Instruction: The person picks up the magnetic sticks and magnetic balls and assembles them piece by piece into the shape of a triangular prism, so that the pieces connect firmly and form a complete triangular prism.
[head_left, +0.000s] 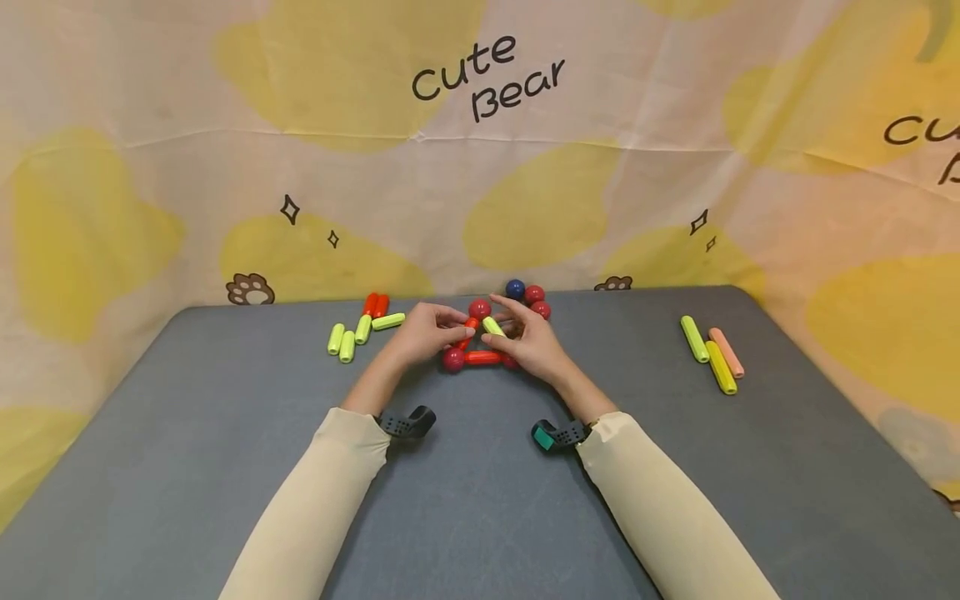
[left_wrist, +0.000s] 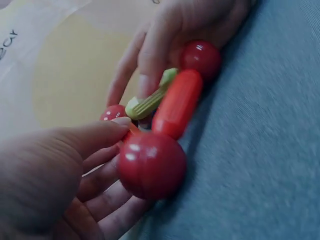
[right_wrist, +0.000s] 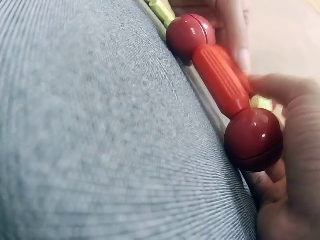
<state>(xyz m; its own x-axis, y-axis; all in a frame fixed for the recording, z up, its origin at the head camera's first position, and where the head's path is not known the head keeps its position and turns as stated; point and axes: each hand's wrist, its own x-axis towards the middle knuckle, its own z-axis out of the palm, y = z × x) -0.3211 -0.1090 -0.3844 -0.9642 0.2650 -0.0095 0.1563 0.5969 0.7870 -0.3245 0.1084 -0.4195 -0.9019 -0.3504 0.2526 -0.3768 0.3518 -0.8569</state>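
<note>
On the grey table, a red ball (head_left: 453,360) and another red ball (right_wrist: 254,140) are joined by a red rod (head_left: 483,357). An orange-red side rod (head_left: 468,333) runs from the left ball toward a red ball (head_left: 480,309) at the back. My left hand (head_left: 429,332) pinches this side rod between thumb and fingers. My right hand (head_left: 531,340) pinches a yellow-green rod (head_left: 492,326), slanting near the back ball. Whether that rod touches the balls, I cannot tell. The right front ball is partly hidden by my right hand in the head view.
Behind my right hand sit a blue ball (head_left: 515,289) and two red balls (head_left: 535,294). Yellow-green short rods (head_left: 347,347) and two red rods (head_left: 381,306) lie to the left. Longer rods (head_left: 721,367) lie at the right. A printed cloth (head_left: 360,183) hangs behind the table.
</note>
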